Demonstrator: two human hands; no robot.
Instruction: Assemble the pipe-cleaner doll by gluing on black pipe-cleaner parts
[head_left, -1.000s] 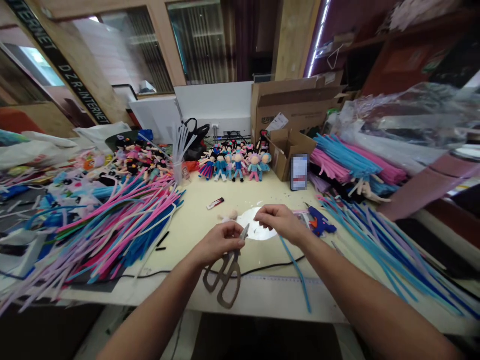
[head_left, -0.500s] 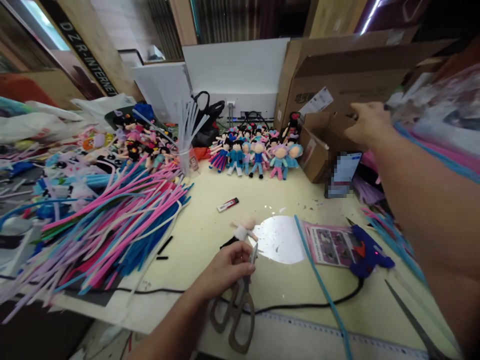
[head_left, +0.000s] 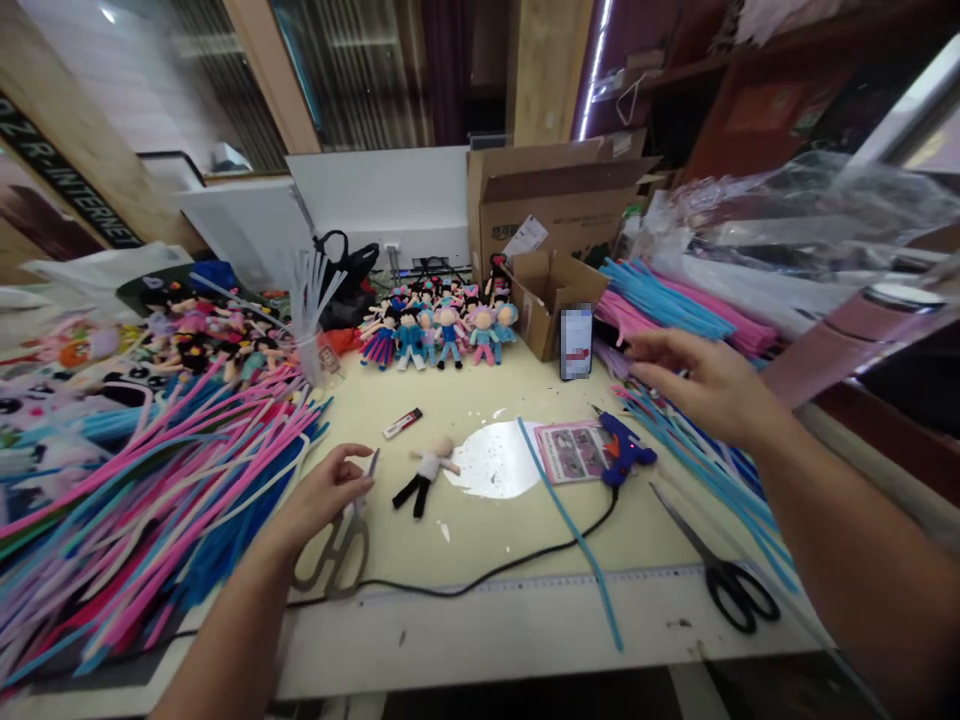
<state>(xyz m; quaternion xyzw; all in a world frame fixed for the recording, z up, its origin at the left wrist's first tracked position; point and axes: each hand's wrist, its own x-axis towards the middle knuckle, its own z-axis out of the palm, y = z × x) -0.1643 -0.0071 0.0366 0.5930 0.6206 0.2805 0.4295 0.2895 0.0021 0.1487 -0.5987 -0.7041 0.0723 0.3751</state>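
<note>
Left hand (head_left: 326,492) gripped scissors (head_left: 337,548), blades (head_left: 374,461) mostly hidden.
Right hand (head_left: 694,378) had lowered; whether its curled fingers held anything was unclear.

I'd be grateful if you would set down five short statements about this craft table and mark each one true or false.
1. The left hand holds the grey-handled scissors. True.
2. The black-handled scissors are in the right hand. False: the black-handled scissors lie on the table.
3. The black-legged doll stands among the group of dolls at the back. False: the black-legged doll lies apart from them, nearer the left hand.
4. The blue glue gun is to the right of the white circle. True.
5. The phone lies flat at the near edge. False: the phone stands upright by the small open carton.
</note>
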